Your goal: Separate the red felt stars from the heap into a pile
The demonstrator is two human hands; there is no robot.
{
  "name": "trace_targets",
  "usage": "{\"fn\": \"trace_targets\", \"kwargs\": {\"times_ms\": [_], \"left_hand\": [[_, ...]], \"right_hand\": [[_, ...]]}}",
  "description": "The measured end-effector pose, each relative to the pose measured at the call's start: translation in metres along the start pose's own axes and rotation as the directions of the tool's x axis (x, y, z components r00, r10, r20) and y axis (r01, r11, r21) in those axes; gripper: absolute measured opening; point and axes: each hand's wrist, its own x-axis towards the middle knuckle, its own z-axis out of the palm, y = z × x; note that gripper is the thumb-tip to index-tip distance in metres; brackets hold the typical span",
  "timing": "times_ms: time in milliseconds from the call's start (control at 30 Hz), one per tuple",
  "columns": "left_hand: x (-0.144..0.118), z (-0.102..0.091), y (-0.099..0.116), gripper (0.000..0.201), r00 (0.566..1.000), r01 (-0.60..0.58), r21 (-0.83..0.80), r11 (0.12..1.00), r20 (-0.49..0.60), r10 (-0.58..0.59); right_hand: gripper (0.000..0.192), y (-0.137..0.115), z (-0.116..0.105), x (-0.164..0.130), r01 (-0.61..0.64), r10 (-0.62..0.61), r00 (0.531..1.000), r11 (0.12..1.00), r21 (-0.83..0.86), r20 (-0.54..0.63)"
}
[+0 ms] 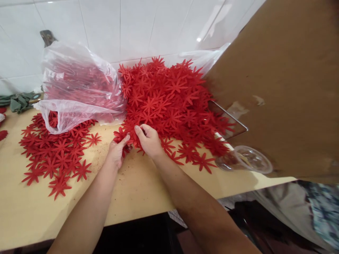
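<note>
Thumb pressed down, my left hand (119, 149) is closed on red star-shaped petal cut-outs (120, 135) at the front of a big heap. My right hand (149, 139) pinches the edge of a red petal piece beside it, with the fingertips partly hidden. The large heap of red petal pieces (169, 95) rises directly behind both hands. To the left, a second, flatter pile of the same pieces (59, 151) is spread over the table. A clear plastic bag (82, 83) filled with more red pieces lies between the pile and the wall.
A brown cardboard panel (280, 84) stands to the right of the heap. Near its foot lies a clear plastic cup (254, 158), and a thin metal frame (233, 116) leans there. Green material (22, 102) sits far left. White tiles (137, 28) line the back.
</note>
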Motion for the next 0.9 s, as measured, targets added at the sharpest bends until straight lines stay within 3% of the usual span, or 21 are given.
{"fn": "trace_targets", "kwargs": {"times_ms": [233,333,400,467,533,567,633,700,800,900], "left_hand": [[-0.001,0.002,0.002,0.027,0.999,-0.034,0.023,0.999,0.005,0.034],[-0.001,0.002,0.003,0.026,1.0,-0.012,-0.001,1.0,0.003,0.012],[0.0,0.002,0.003,0.029,1.0,0.005,-0.032,0.999,0.0,-0.006],[0.0,0.002,0.002,0.031,1.0,0.007,-0.041,0.999,-0.016,-0.007],[0.0,0.002,0.0,0.032,0.999,-0.002,-0.04,0.999,-0.033,0.001],[0.001,0.002,0.0,0.032,0.999,-0.005,-0.038,0.999,-0.038,0.004],[0.001,0.003,-0.001,0.031,0.999,-0.015,-0.042,0.999,-0.04,0.013],[0.0,0.003,-0.001,0.031,0.999,-0.02,-0.053,0.998,-0.033,0.018],[-0.001,0.004,0.0,0.031,1.0,-0.025,-0.055,0.998,-0.017,0.024],[0.0,0.002,0.0,0.028,1.0,-0.028,-0.052,0.998,0.001,0.028]], "right_hand": [[0.032,0.002,-0.009,0.008,0.05,-0.051,0.992,0.999,-0.008,-0.113],[0.024,0.006,-0.032,0.02,0.063,-0.07,0.958,0.997,-0.034,-0.28],[0.023,0.011,-0.055,0.028,0.121,-0.168,0.873,0.984,-0.131,-0.457],[0.033,0.015,-0.077,0.033,0.155,-0.352,0.731,0.92,-0.361,-0.584],[0.046,0.016,-0.088,0.034,0.109,-0.531,0.609,0.792,-0.601,-0.589],[0.05,0.014,-0.089,0.032,0.086,-0.593,0.582,0.725,-0.683,-0.556],[0.051,0.005,-0.078,0.024,0.114,-0.649,0.613,0.637,-0.763,-0.45],[0.045,-0.006,-0.056,0.014,0.217,-0.64,0.696,0.621,-0.753,-0.327],[0.035,-0.017,-0.023,-0.001,0.343,-0.548,0.817,0.713,-0.612,-0.179],[0.027,-0.016,-0.008,-0.007,0.316,-0.341,0.94,0.878,-0.359,-0.005]]}}
